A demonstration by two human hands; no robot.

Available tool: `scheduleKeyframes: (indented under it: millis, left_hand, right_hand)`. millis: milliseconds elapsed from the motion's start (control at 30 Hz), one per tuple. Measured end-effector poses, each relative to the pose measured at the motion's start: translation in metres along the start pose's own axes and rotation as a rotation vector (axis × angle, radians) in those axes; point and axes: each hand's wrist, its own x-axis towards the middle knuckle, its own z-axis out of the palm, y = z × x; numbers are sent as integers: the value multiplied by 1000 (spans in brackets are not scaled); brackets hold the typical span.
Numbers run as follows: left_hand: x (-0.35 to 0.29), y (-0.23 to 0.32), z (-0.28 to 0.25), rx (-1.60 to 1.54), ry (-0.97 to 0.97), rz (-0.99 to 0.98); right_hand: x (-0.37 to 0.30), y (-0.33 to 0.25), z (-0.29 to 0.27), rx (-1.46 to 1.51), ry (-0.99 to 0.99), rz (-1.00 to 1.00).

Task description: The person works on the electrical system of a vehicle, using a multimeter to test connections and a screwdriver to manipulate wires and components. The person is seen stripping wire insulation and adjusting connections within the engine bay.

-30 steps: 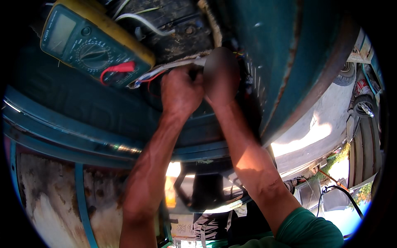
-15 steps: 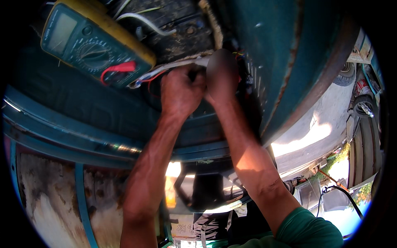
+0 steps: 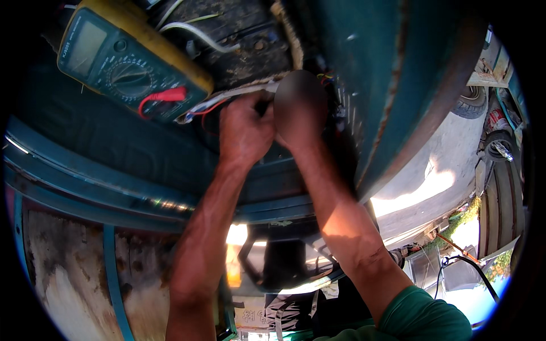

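Observation:
My left hand is closed, its fingers curled at a pale wire bundle that runs along the inside of a dark green metal housing. What is pinched in its fingertips is hidden. Beside it, close up, is my right hand, its fingers covered by a blurred patch. A thin red wire comes out to the left of my left hand. Coloured wires show just beyond my right hand. To the left lies a multimeter in a yellow case, with a red plug at its lower end.
A loose white cable lies on the dirty dark surface at the top. To the right stands a curved green metal panel with a rusty edge. Past it, a tyre rests by sunlit ground. A green metal rail crosses the lower left.
Both hands have shifted very slightly to the left, still close together at the wires. The multimeter lies as before.

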Motion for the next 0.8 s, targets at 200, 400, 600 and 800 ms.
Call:
scheduleKeyframes:
  millis: [200,400,600,800]
  left_hand:
    - [-3,1,1,-82,36,-43]
    - [-4,1,0,86,55,20]
    - [-4,7,-8,272,33,128]
    - [-2,14,-8,269,4,126]
  right_hand:
    - [1,-1,-2,-7,1,-9]
    - [2,-1,-3,-19,7,-17]
    - [-2,2,0,-75,15,-48]
    - [-4,-2,-1,78,-101,159]
